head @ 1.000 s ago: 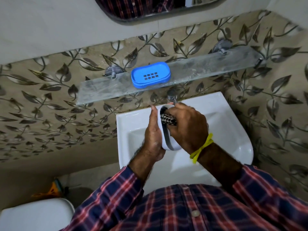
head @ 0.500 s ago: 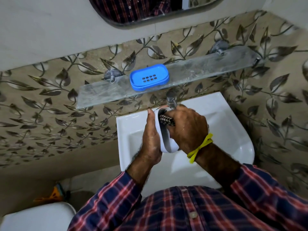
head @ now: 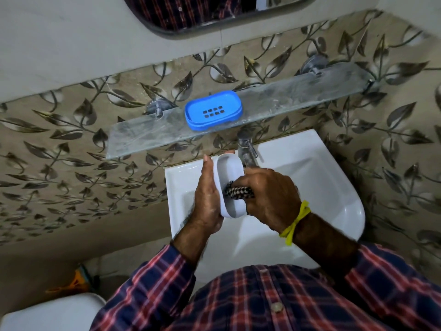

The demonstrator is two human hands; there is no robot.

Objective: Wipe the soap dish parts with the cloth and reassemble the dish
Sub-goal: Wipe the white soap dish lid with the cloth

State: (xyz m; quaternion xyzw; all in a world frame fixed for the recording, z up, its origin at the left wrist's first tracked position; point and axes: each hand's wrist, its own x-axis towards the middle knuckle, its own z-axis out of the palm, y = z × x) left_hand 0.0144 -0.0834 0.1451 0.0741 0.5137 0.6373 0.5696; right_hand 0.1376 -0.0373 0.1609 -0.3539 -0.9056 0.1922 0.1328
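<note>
left fingers (head: 208,170) clasping white tray (head: 230,177), right fingers (head: 253,181) around checked cloth (head: 238,193); no readable writing

Single view, head-worn, wide-angle: looks steeply down and forward from close above the two-handed grip on the white tray (head: 230,185), sink (head: 334,187) beneath it, glass shelf (head: 298,96) beyond.

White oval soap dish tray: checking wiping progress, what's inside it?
Inside the white oval plastic tray, the right hand presses a black-and-white checked cloth. The surface beneath the cloth is hidden.
</note>
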